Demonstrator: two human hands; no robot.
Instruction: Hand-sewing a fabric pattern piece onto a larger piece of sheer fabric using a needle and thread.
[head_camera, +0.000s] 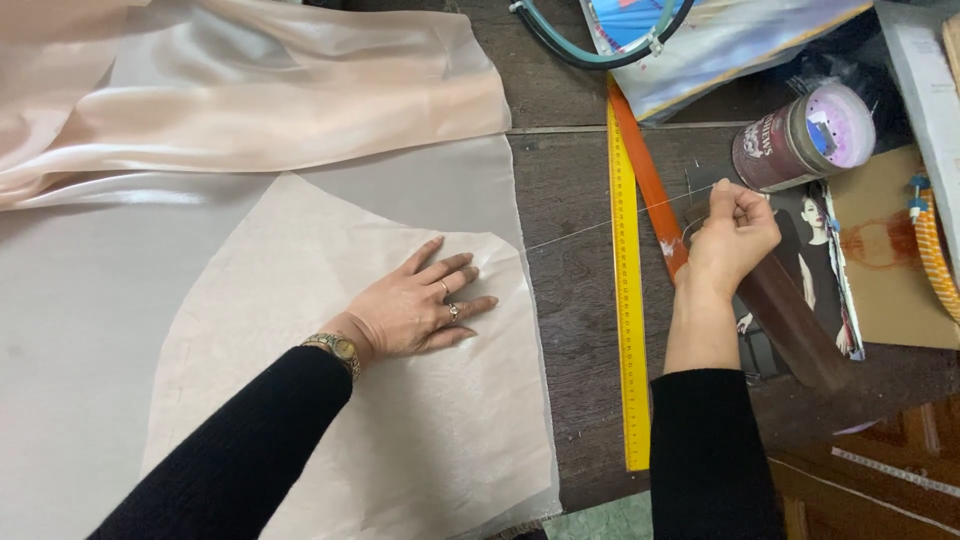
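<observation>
Her left hand (420, 305) lies flat and open, pinning the pale cut fabric piece (330, 400) to the table (575, 260) while her right hand (735, 235), fingers pinched shut, draws a thin thread (600, 225) taut above the yellow ruler (628, 300).

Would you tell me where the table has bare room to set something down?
Bare wood lies between the fabric piece under the left hand and the yellow ruler. Right of the ruler it is crowded: tin, magazine, right hand.

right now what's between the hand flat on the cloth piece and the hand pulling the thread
In the head view, between left hand and right hand: taut thread, bare dark table, yellow ruler.
</observation>
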